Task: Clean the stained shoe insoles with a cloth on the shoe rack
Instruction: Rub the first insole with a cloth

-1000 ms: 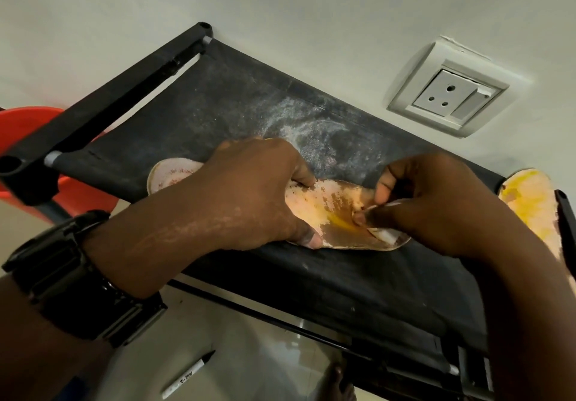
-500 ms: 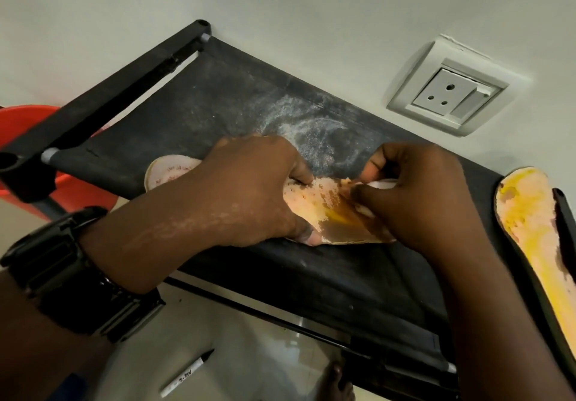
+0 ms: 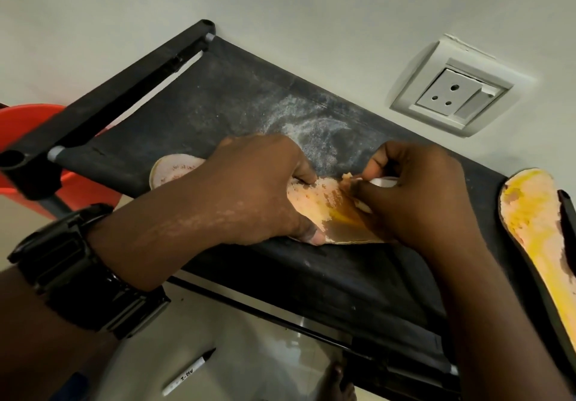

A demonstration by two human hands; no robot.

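White wall socket (image 3: pixel 452 93), red tub (image 3: pixel 28 123), marker pen (image 3: pixel 188 372) on floor

The left hand (image 3: pixel 255 188) hides much of the insole (image 3: pixel 324 210), the right hand (image 3: pixel 420 201) most of the cloth (image 3: pixel 385 182), seemingly.
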